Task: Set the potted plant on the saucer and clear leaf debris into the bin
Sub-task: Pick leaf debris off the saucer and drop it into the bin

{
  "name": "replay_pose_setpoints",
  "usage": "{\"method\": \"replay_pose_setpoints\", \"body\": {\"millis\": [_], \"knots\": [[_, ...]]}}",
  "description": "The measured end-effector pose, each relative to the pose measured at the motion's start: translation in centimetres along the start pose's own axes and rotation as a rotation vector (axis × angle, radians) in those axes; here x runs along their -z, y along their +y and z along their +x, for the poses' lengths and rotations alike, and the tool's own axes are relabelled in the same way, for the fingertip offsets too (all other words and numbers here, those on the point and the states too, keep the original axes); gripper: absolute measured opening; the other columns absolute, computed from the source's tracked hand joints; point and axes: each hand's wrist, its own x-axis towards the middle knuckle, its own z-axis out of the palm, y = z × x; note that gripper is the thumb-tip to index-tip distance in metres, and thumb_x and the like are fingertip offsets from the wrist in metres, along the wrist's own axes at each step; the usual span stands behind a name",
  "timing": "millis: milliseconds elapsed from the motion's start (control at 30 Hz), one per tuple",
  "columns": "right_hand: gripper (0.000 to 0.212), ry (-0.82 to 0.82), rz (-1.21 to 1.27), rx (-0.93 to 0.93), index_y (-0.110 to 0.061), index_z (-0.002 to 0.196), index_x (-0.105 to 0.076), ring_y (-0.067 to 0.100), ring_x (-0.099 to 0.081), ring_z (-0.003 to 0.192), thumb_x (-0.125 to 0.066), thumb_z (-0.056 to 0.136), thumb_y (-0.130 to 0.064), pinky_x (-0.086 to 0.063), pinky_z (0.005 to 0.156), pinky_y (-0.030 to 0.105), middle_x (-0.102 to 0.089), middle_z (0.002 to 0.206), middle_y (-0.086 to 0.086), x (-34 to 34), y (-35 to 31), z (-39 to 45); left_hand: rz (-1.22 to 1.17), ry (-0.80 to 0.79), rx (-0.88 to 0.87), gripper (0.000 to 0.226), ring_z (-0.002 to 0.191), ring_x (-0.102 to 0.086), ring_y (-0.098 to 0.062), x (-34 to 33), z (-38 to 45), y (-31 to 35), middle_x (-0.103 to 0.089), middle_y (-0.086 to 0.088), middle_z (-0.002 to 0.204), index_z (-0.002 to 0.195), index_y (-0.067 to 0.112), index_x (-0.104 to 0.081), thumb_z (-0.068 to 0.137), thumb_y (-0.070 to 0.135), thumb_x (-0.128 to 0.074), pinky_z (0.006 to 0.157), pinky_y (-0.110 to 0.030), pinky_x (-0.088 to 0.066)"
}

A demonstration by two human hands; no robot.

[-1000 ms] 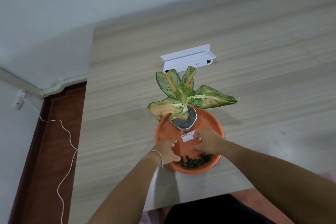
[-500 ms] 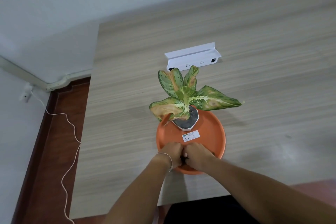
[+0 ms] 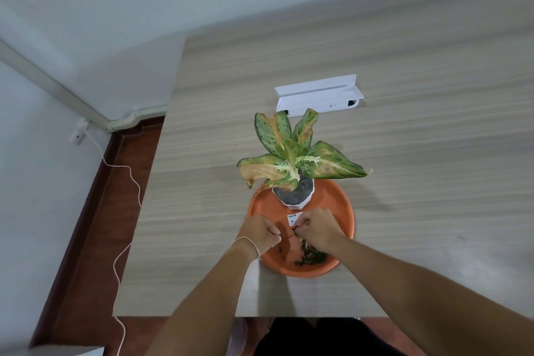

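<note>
A small plant with green and yellowed leaves (image 3: pixel 294 159) stands in a white faceted pot (image 3: pixel 294 196) on the far part of a round orange saucer (image 3: pixel 341 208). Dark leaf debris (image 3: pixel 310 257) lies in a small heap on the near part of the saucer. My left hand (image 3: pixel 260 233) is over the saucer's left side, fingers closed on a few bits of debris. My right hand (image 3: pixel 316 227) hovers over the heap, fingertips pinching dark leaf pieces. The two hands are a short way apart. No bin is in view.
A white angled stand (image 3: pixel 318 92) lies on the wooden table (image 3: pixel 433 139) behind the plant. The table's left edge borders a brown floor where a white cable (image 3: pixel 127 211) trails from a wall socket. The near table edge is just below the saucer.
The hands, pressed together at the saucer's near rim half a second ago, have drawn apart and lifted slightly, each pinching debris. The heap is visible again.
</note>
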Motion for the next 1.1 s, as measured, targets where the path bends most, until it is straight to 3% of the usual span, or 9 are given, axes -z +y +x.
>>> {"method": "replay_pose_setpoints", "body": {"millis": [167, 500, 633, 767, 833, 900, 967, 1033, 1100], "knots": [[0.012, 0.041, 0.049, 0.014, -0.019, 0.077, -0.08, 0.003, -0.068, 0.072, -0.071, 0.075, -0.011, -0.049, 0.063, 0.016, -0.073, 0.068, -0.01, 0.2, -1.5, -0.3, -0.158, 0.075, 0.019, 0.013, 0.042, -0.061, -0.004, 1.0, -0.5, -0.6, -0.071, 0.001, 0.053, 0.064, 0.017, -0.078, 0.072, 0.008, -0.077, 0.056, -0.023, -0.057], [0.01, 0.121, 0.107, 0.074, -0.019, 0.077, -0.078, -0.001, -0.059, 0.056, -0.076, 0.076, -0.01, -0.04, 0.047, 0.006, -0.065, 0.06, -0.013, -5.5, -7.9, -2.3, -0.487, 0.194, 0.044, 0.003, 0.052, -0.062, -0.024, 5.9, -4.8, -8.2, -0.074, -0.022, 0.066, 0.067, 0.006, -0.078, 0.064, 0.006, -0.077, 0.064, -0.043, -0.058], [0.007, 0.061, 0.139, 0.11, -0.017, 0.08, -0.078, 0.004, -0.06, 0.055, -0.078, 0.078, -0.01, -0.042, 0.046, 0.008, -0.069, 0.065, -0.004, -10.8, -12.7, -3.3, -0.619, 0.295, 0.061, 0.013, 0.055, -0.064, -0.026, 9.1, -8.8, -14.8, -0.073, -0.02, 0.064, 0.064, 0.014, -0.077, 0.069, 0.002, -0.076, 0.07, -0.042, -0.061], [0.007, -0.029, 0.105, 0.217, -0.017, 0.08, -0.08, -0.007, -0.058, 0.056, -0.08, 0.075, -0.012, -0.041, 0.055, 0.006, -0.07, 0.068, -0.004, -17.7, -17.6, -4.6, -0.665, 0.397, 0.122, 0.009, 0.047, -0.059, -0.02, 11.1, -13.2, -22.7, -0.07, -0.014, 0.056, 0.068, 0.012, -0.077, 0.068, 0.003, -0.078, 0.06, -0.028, -0.053], [0.007, -0.098, 0.094, 0.259, -0.016, 0.08, -0.08, -0.01, -0.057, 0.05, -0.081, 0.074, -0.012, -0.039, 0.052, 0.003, -0.07, 0.065, -0.004, -21.4, -19.8, -5.9, -0.701, 0.467, 0.176, 0.004, 0.05, -0.061, -0.02, 11.8, -15.7, -26.6, -0.071, -0.014, 0.057, 0.064, 0.013, -0.078, 0.061, 0.01, -0.079, 0.063, -0.031, -0.057], [0.008, -0.164, 0.08, 0.288, -0.015, 0.081, -0.08, -0.005, -0.06, 0.055, -0.081, 0.074, -0.012, -0.044, 0.058, 0.01, -0.071, 0.066, -0.002, -25.2, -21.7, -7.5, -0.749, 0.527, 0.236, 0.01, 0.055, -0.064, -0.02, 12.2, -18.2, -29.9, -0.074, -0.017, 0.063, 0.066, 0.014, -0.079, 0.056, 0.017, -0.08, 0.065, -0.036, -0.061], [0.008, -0.222, 0.055, 0.326, -0.014, 0.082, -0.08, 0.002, -0.064, 0.061, -0.08, 0.075, -0.011, -0.047, 0.063, 0.014, -0.073, 0.07, 0.001, -28.7, -23.0, -9.1, -0.781, 0.563, 0.3, 0.01, 0.053, -0.064, -0.018, 12.2, -20.7, -32.9, -0.074, -0.018, 0.066, 0.074, 0.009, -0.079, 0.064, 0.008, -0.081, 0.052, -0.025, -0.055], [0.007, -0.288, 0.026, 0.356, -0.011, 0.082, -0.079, -0.003, -0.061, 0.055, -0.079, 0.077, -0.007, -0.044, 0.055, 0.007, -0.072, 0.069, 0.003, -31.9, -23.8, -10.5, -0.804, 0.593, 0.357, 0.009, 0.054, -0.064, -0.018, 11.8, -22.6, -35.5, -0.075, -0.018, 0.069, 0.077, 0.006, -0.078, 0.069, 0.003, -0.08, 0.048, -0.02, -0.051], [0.006, -0.343, -0.027, 0.373, -0.012, 0.082, -0.079, -0.006, -0.059, 0.05, -0.078, 0.079, -0.006, -0.042, 0.051, 0.004, -0.07, 0.067, 0.002, -34.4, -24.2, -11.7, -0.838, 0.626, 0.392, 0.009, 0.057, -0.065, -0.02, 11.3, -24.0, -37.7, -0.075, -0.02, 0.072, 0.076, 0.006, -0.078, 0.068, 0.003, -0.08, 0.058, -0.026, -0.056]]}}
